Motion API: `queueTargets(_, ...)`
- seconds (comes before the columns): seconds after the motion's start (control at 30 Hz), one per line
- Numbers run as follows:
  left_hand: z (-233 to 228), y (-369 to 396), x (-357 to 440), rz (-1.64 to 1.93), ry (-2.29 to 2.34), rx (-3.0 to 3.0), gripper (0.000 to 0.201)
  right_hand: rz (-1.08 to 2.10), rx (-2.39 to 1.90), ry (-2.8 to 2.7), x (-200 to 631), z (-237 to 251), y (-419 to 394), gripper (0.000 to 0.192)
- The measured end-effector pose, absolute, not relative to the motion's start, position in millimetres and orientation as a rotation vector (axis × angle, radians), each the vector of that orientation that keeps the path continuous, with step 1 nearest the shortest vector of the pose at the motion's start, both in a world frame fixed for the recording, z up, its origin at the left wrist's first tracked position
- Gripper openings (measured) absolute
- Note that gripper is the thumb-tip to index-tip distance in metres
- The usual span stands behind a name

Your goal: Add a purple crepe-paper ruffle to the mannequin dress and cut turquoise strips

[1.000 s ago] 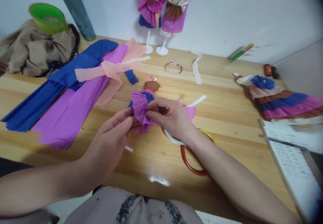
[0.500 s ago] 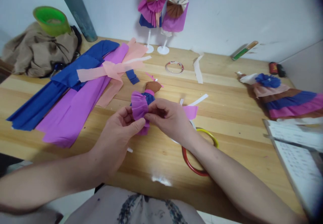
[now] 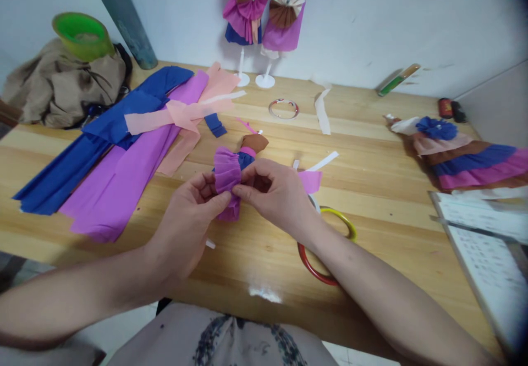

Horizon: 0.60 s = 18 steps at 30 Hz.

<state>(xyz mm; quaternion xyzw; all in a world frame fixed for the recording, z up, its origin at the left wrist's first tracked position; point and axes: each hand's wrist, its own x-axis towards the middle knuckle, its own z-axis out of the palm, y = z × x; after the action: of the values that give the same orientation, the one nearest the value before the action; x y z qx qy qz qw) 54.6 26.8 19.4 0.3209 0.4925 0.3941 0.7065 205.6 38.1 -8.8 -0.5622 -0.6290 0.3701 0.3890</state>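
We pinch the gathered purple crepe-paper skirt of a small paper doll between both hands, our left hand closing thumb and forefinger on its lower pleats and our right hand nipping the waist, just above the tabletop. The crepe looks light, soft and easily torn or crushed, so we judge the bunched waist the safest hold. Purple, blue and pink crepe sheets lie left, plastic rings under our right wrist.
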Motion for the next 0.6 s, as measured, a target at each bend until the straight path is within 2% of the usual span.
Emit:
queueTargets(0.17, 21, 25, 54, 0.858, 1.096, 0.748, 0.021, 1.060, -1.435, -1.477, 208, -13, 41, 0.032)
queueTargets(0.47, 20, 23, 57, 0.850, 1.100, 0.782, 0.023, 1.493, -1.210, -1.400, 215, -17, 53, 0.030)
queueTargets(0.6, 20, 24, 56, 0.813, 1.087, 0.770, 0.025, 1.576, -1.197, -1.335, 217, -16, 56, 0.032)
